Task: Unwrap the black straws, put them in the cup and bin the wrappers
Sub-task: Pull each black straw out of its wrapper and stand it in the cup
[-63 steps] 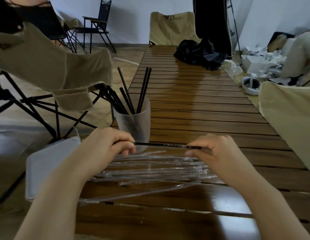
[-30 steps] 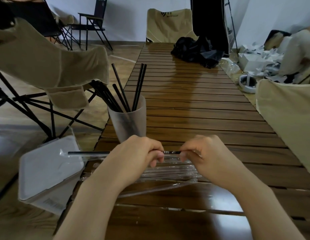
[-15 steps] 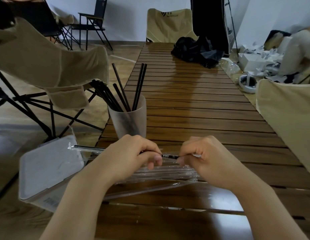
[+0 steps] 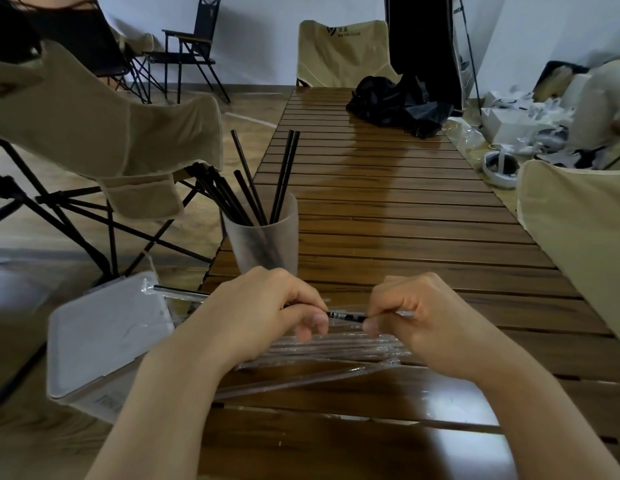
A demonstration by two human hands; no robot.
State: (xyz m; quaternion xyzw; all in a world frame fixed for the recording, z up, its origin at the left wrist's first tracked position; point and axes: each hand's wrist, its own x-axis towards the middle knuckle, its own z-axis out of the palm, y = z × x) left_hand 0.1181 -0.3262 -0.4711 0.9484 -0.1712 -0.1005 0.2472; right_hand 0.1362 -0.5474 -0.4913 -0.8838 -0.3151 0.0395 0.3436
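Black straw (image 4: pixel 345 317) between both hands (image 4: pixel 339 318)

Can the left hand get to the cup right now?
Probably yes. The cup stands just beyond the left hand with nothing between them, but that hand grips the straw, as does the right hand.

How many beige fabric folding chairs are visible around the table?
3: one beige fabric folding chair left of the table, one at its far end, one right. Others may be hidden.
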